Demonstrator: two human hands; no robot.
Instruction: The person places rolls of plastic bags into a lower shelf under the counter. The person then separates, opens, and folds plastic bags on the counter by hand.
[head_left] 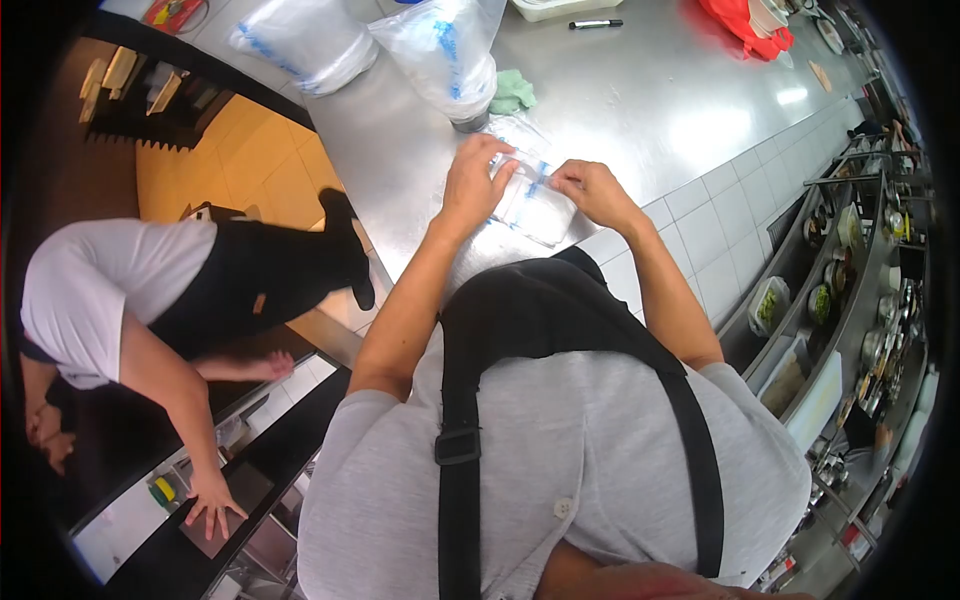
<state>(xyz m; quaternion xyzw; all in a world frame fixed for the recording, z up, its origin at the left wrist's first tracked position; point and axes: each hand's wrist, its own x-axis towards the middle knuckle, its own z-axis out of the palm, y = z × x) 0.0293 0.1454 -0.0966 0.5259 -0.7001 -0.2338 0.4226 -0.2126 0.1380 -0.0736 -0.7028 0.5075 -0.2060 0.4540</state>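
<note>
A clear plastic bag (540,212) with blue print lies on the steel table (640,110) near its front edge. My left hand (475,183) rests on the bag's left side, thumb and fingers apart. On the right, my right hand (593,192) pinches the bag's upper right edge between thumb and fingertips. Just beyond my hands stands a large plastic bag (440,65) over a dark-based container. A green cloth (513,91) lies beside it.
A second full plastic bag (305,45) is at the back left. A black marker (596,24) and a red bag (745,28) lie farther back. A co-worker (130,300) bends over at the left. Shelves with food containers (820,302) line the right.
</note>
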